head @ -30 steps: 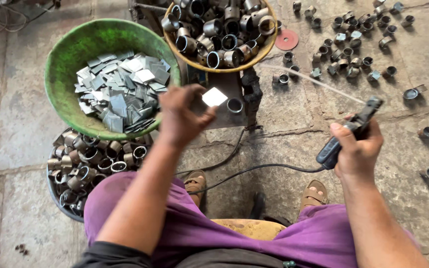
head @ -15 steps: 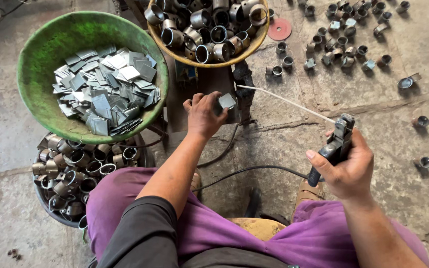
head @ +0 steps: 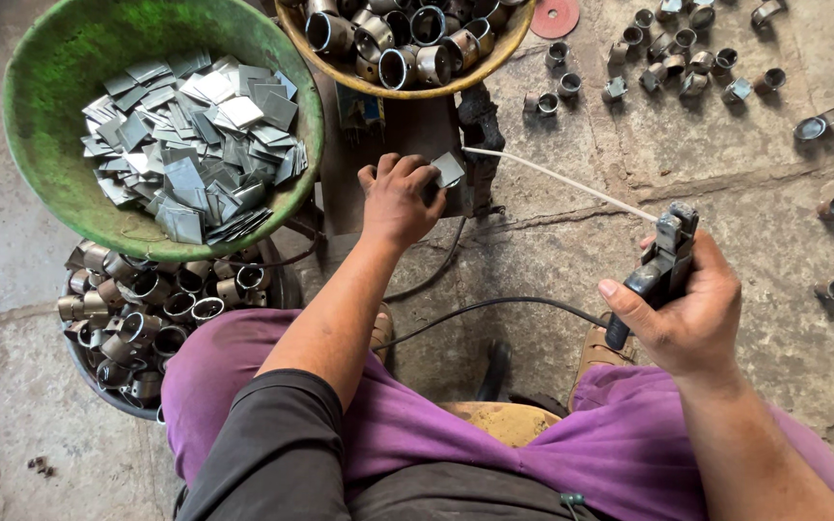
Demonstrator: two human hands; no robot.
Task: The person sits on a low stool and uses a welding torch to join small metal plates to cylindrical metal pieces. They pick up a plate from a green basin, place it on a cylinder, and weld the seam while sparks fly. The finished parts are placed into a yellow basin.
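- Far left, a round green plastic basin (head: 45, 125) holds a loose heap of small flat grey metal squares (head: 190, 145); below it a dark tub (head: 98, 371) is filled with short cut steel pipe rings (head: 137, 304).
- Left hand (head: 398, 198): closed over one small flat metal square (head: 448, 169), pinched at the fingertips and pressed down on the dark metal work block (head: 407, 145). A second ago the hand was raised with the plate held up in the air; it has since come down and forward, so the plate now sits at the block rather than above it.
- Top centre, a yellow-rimmed basin (head: 494, 53) carries more pipe rings.
- Right hand (head: 692, 309): wrapped tight round a black welding electrode holder (head: 658, 270), whose thin white rod (head: 552, 178) reaches left, its tip just beside the plate. The rod tip has closed in on the block over the last second.
- Far right, finished-looking ring pieces (head: 687, 68) lie scattered on the stone floor (head: 774, 232).
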